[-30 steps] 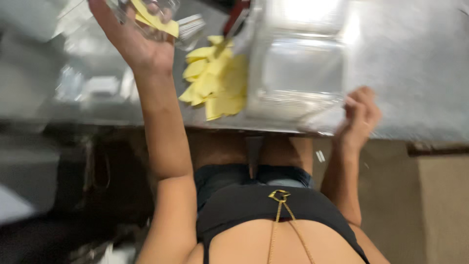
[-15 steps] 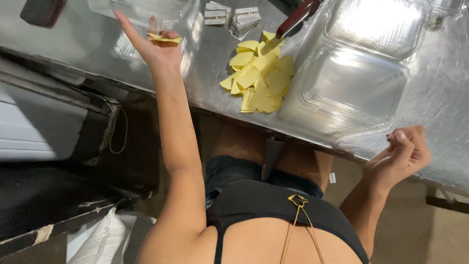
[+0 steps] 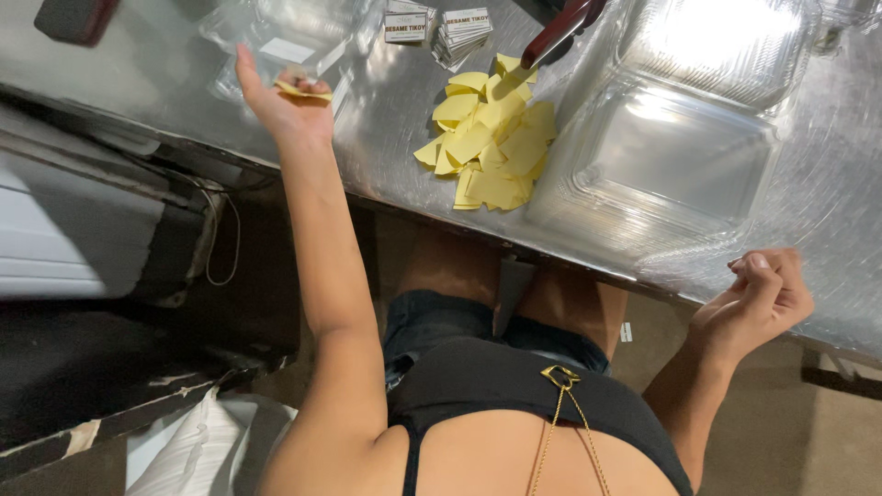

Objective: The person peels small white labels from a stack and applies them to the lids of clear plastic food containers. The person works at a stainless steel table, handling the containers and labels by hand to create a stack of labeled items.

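Left hand (image 3: pixel 280 103): arm stretched out over the brushed steel table (image 3: pixel 386 138), palm up, fingers partly curled around a small flat yellow wedge-shaped slice (image 3: pixel 301 89). The slice sits pinched at the fingertips, above a crinkled clear plastic bag with a white label (image 3: pixel 276 41) lying flat on the table.

Right hand (image 3: pixel 758 298): loosely curled into a near-fist, thumb against the index finger, hanging at the near table edge. Can't tell whether anything is in it; nothing visible. It is close to the stack of clear plastic hinged clamshell containers (image 3: pixel 671 156), not touching it.

Between the hands: a loose pile of pale yellow flat triangular slices (image 3: pixel 491 147) straight on the steel, just left of the clamshell stack. A dark red tool handle (image 3: pixel 562 32) points down into the far end of the pile; its working end is hidden. Beyond the pile, two small bundles of white printed paper labels (image 3: pixel 441 26), side by side. Dark red-brown flat object (image 3: pixel 73 16) at the far left corner, cut off by the frame.

Under the table edge on the left: white panel (image 3: pixel 64 239), thin looped cable (image 3: pixel 220 248).
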